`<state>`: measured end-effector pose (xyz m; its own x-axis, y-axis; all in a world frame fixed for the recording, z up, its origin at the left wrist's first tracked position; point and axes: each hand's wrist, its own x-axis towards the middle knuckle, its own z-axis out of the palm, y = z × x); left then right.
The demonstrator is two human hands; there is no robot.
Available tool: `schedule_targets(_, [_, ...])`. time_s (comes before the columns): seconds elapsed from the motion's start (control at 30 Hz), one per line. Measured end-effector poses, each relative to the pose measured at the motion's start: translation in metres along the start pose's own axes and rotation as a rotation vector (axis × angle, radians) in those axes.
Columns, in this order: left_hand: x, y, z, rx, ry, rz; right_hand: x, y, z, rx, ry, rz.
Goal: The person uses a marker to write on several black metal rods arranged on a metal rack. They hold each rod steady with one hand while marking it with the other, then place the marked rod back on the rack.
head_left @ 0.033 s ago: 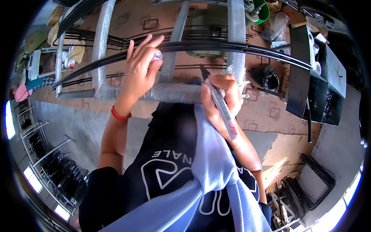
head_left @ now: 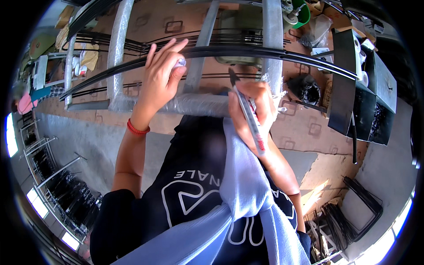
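Observation:
My left hand (head_left: 160, 84) is raised against a long black curved strip (head_left: 309, 57) that runs across a metal frame. Its fingers are spread upward, and thumb and forefinger pinch a small white piece (head_left: 180, 63). My right hand (head_left: 251, 110) grips a grey marker (head_left: 247, 115) with its dark tip pointing up, just under the black strip. The same hand also clutches a light blue cloth (head_left: 243, 176) that hangs down over my dark shirt. A red band (head_left: 137, 129) circles my left wrist.
The frame's grey bars (head_left: 117, 53) are wrapped in clear film, with a crossbar (head_left: 194, 104) just below my hands. Black metal cabinets (head_left: 362, 101) stand at the right. More black strips (head_left: 110, 42) lie behind the frame. Wire racks (head_left: 66, 185) sit at the lower left.

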<state>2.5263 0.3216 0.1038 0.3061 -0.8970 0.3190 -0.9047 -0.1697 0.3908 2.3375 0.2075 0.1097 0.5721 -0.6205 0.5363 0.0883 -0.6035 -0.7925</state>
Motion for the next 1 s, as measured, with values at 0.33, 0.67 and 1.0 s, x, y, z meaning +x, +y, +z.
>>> schedule_targets(0.33, [0.001,-0.010,0.001,-0.160,-0.033,-0.026,0.016,-0.001,0.025,-0.202,-0.079,-0.034])
schedule_targets(0.67, [0.001,-0.008,-0.001,-0.181,-0.051,-0.048,0.018,0.003,0.026,-0.212,-0.073,0.054])
schedule_targets(1.0, [0.003,-0.008,-0.001,-0.175,-0.041,-0.038,0.017,0.004,0.025,-0.212,-0.035,0.081])
